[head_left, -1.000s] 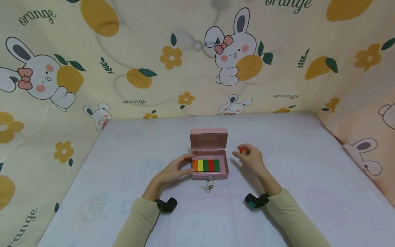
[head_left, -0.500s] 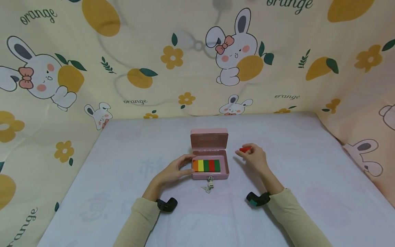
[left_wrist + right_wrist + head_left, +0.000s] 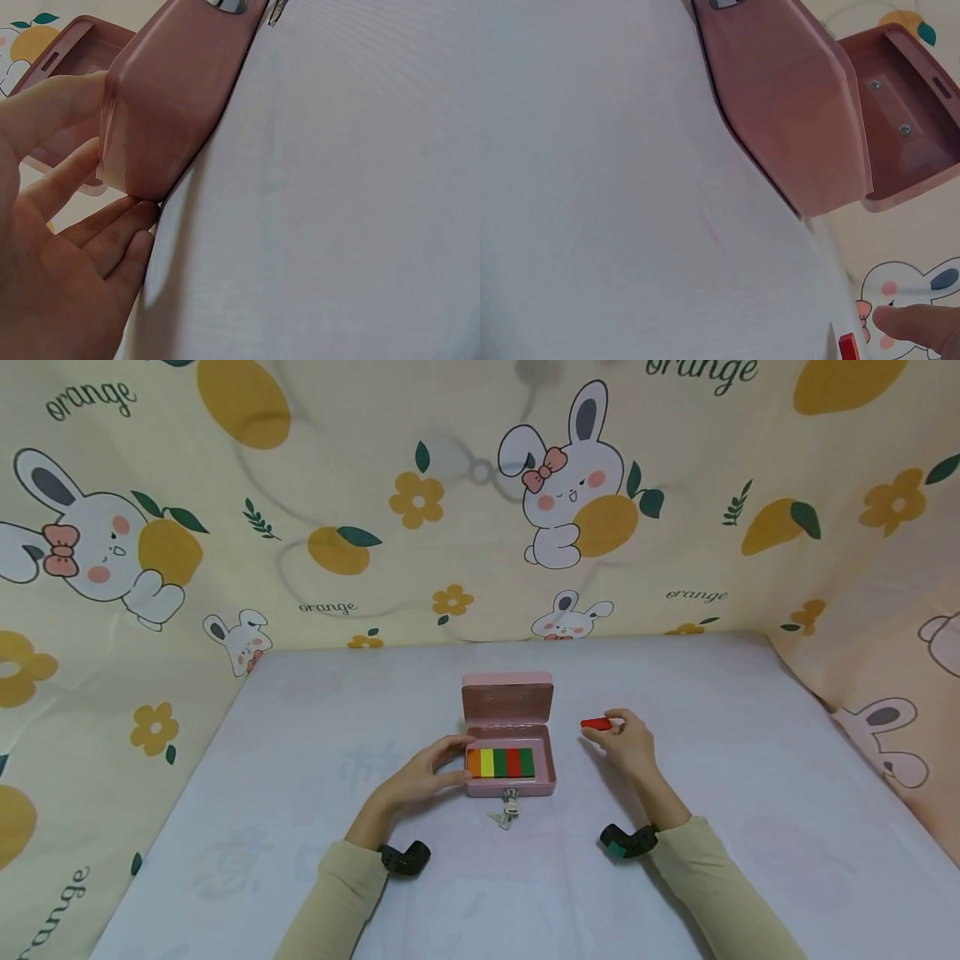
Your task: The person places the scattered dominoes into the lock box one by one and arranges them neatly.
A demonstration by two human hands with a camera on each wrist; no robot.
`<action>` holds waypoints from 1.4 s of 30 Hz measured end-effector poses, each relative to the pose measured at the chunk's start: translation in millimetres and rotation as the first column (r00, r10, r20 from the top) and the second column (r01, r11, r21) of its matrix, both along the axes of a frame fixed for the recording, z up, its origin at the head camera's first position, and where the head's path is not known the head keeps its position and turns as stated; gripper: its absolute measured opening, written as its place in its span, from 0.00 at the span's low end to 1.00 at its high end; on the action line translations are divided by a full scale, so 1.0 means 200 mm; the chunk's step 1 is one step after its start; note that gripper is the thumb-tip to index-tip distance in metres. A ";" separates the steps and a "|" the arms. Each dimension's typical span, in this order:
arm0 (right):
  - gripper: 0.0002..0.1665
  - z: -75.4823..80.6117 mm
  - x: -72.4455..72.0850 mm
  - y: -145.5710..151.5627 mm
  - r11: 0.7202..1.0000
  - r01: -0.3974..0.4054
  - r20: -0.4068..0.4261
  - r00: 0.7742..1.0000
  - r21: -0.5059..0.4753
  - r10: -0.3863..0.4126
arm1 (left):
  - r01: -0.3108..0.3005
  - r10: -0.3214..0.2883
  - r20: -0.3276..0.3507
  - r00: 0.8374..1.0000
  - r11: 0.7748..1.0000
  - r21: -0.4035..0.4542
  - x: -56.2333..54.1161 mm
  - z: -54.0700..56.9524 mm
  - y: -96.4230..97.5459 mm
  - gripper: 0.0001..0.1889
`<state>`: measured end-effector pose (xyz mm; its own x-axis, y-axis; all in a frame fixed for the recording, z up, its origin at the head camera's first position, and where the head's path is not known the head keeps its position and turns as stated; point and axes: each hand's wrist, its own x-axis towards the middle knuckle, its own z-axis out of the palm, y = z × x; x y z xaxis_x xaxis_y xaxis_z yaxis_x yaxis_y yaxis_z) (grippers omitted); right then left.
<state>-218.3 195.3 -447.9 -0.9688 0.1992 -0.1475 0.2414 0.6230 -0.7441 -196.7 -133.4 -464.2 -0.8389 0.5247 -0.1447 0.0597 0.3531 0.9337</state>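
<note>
A pink metal cash box point(image 3: 510, 787) stands with its lid point(image 3: 507, 702) raised. Inside, a row of coloured blocks point(image 3: 501, 762), orange, yellow, green and red, lies side by side. My left hand point(image 3: 420, 772) holds the box's left side; in the left wrist view its thumb and fingers point(image 3: 71, 105) meet the wall and lower corner. Right of the box, my right hand point(image 3: 628, 747) has thumb and fingers around a small red block point(image 3: 596, 724), whose left part sticks out. In the right wrist view one fingertip point(image 3: 896, 321) shows apart from that block; the other contact is hidden.
Keys point(image 3: 502, 817) hang from the lock on the box's front. A white cloth point(image 3: 315, 710) covers the table. A printed cloth point(image 3: 360, 485) with rabbits and oranges hangs behind and at both sides.
My right hand has shifted slightly right, so more of the red block shows; the block itself has hardly moved. My left hand and the box stay where they were.
</note>
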 end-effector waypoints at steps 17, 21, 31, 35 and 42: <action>0.35 -0.01 -0.03 -0.01 0.998 0.041 0.083 0.996 0.052 -0.045 | 0.012 -0.012 -0.018 1.000 1.000 -0.005 0.00 0.01 0.00 0.31; 0.35 -0.01 -0.04 -0.01 0.996 0.047 0.087 0.995 0.069 -0.053 | 0.020 -0.020 -0.026 0.999 1.000 -0.004 0.00 0.01 0.00 0.31; 0.33 -0.01 -0.04 -0.01 0.993 0.045 0.088 0.995 0.108 -0.055 | 0.011 -0.011 -0.021 1.000 1.000 -0.014 0.01 0.00 0.00 0.31; 0.32 0.00 -0.04 0.00 0.993 -0.019 0.095 0.995 0.114 0.008 | 0.004 -0.004 -0.013 1.000 1.000 -0.018 0.00 0.00 0.00 0.31; 0.33 0.01 -0.03 0.03 0.987 -0.139 0.145 0.981 0.077 0.126 | -0.009 0.009 -0.003 1.000 1.000 -0.025 0.00 0.00 0.00 0.31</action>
<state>-224.6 200.9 -445.7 -0.9587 0.0883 -0.2705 0.2498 0.7167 -0.6511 -196.4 -133.3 -464.6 -0.8441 0.5131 -0.1556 0.0587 0.3770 0.9243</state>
